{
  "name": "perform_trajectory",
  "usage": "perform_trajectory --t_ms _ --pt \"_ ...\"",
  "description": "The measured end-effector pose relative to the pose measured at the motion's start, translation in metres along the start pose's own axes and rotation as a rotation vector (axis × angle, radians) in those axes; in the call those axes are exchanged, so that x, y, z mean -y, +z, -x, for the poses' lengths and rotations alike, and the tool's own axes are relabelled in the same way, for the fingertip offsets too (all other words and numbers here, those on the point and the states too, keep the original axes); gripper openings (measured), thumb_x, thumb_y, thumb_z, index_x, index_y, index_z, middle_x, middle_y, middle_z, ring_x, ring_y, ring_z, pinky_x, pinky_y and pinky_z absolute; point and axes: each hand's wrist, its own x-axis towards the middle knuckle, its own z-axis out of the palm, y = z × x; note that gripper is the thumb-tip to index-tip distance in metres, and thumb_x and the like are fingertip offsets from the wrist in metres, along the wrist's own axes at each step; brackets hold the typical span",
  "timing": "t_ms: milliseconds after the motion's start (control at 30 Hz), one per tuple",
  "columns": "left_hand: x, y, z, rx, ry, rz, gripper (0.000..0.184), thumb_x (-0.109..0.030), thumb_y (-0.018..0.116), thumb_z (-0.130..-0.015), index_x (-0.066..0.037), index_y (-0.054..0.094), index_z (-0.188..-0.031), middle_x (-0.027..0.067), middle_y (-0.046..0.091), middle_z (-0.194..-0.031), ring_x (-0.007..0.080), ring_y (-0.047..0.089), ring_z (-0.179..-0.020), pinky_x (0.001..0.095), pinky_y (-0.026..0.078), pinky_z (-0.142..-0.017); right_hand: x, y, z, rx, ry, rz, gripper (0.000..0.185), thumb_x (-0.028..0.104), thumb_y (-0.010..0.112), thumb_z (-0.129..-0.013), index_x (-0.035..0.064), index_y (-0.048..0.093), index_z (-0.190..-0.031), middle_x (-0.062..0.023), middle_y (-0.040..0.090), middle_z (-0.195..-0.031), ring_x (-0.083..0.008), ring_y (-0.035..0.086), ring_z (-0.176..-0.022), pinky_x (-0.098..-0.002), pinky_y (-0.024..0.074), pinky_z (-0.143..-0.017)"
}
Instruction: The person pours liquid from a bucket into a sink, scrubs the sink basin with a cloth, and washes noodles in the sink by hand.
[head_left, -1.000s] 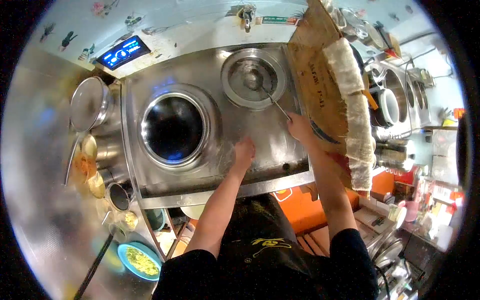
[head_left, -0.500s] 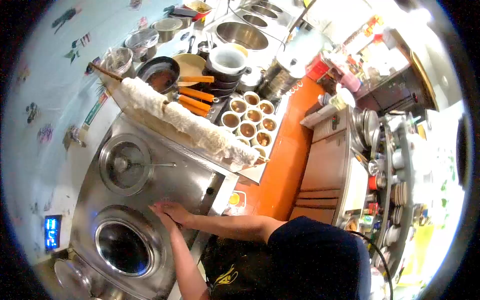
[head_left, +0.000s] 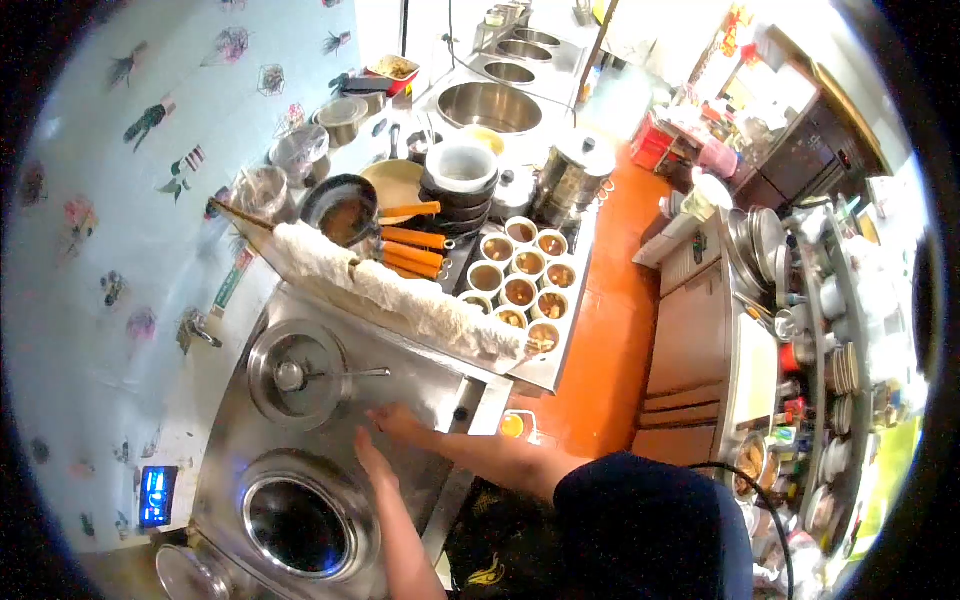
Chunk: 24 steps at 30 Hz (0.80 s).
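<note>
Edge-on over the steel worktop (head_left: 400, 350), my left hand (head_left: 372, 456) has its fingers stretched out and holds nothing visible. Close beside it on the right, my right hand (head_left: 400, 424) is loosely open, also with nothing visible in it. A ladle (head_left: 350, 373) rests in the round steel basin (head_left: 262, 360) above my hands, its handle lying over the rim and touched by neither hand. Below and left of my hands is the round wok opening (head_left: 298, 526), dark inside, with a shiny metal rim.
A cloth-draped board (head_left: 400, 305) borders the worktop. Beyond it stand filled cups (head_left: 518, 292), a pan (head_left: 342, 212), stacked bowls (head_left: 460, 168) and a lidded steel pot (head_left: 575, 175). Cabinets (head_left: 685, 330) and dish shelves (head_left: 835, 370) line the right, past the orange floor (head_left: 610, 330).
My right hand has let go of the ladle, which now lies in the basin. My hands came together, then parted slightly. The view has turned right, showing the cups and shelves.
</note>
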Motion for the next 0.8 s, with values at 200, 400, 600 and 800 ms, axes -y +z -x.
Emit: perform_trajectory --t_ms 200,400,600,800 --pt "0.032 -0.004 -0.004 0.038 0.010 0.003 0.069 -0.047 0.044 -0.099 -0.006 0.024 -0.151 0.0111 0.020 -0.158 0.0260 0.020 -0.145 0.0422 0.017 -0.116 -0.062 0.023 -0.017 -0.053 -0.053 0.035 0.040 0.035 0.053 -0.091 0.0038 0.066 -0.113 -0.0225 0.066 -0.111 -0.0394 0.062 -0.104 -0.0471 0.0486 -0.091" --pt "0.047 0.011 -0.008 0.159 0.138 0.109 0.054 -0.038 0.056 -0.095 -0.011 0.045 -0.140 0.0089 0.046 -0.141 0.0242 0.046 -0.126 0.0418 0.038 -0.102 -0.050 -0.005 0.002 0.001 -0.138 0.216 0.041 0.024 0.052 -0.090 0.0044 0.056 -0.126 -0.0197 0.057 -0.126 -0.0350 0.054 -0.117 -0.0439 0.0408 -0.100" --pt "0.035 0.009 0.028 -0.111 0.086 -0.186 0.034 -0.028 0.066 -0.087 0.000 0.066 -0.106 0.0136 0.070 -0.097 0.0246 0.066 -0.088 0.0367 0.051 -0.081 -0.224 -0.011 -0.069 0.278 -0.882 0.641 0.048 0.014 0.050 -0.090 0.0058 0.046 -0.137 -0.0169 0.048 -0.139 -0.0294 0.042 -0.132 -0.0406 0.0292 -0.111" --pt "0.004 -0.012 0.107 -0.337 0.252 -0.025 0.028 -0.012 0.064 -0.078 0.003 0.064 -0.103 0.0202 0.067 -0.098 0.0298 0.065 -0.092 0.0387 0.050 -0.077 0.012 -0.044 0.069 0.648 -0.108 -0.033 0.044 0.017 0.064 -0.089 0.0041 0.052 -0.129 -0.0085 0.062 -0.113 -0.0180 0.059 -0.100 -0.0287 0.0485 -0.081"
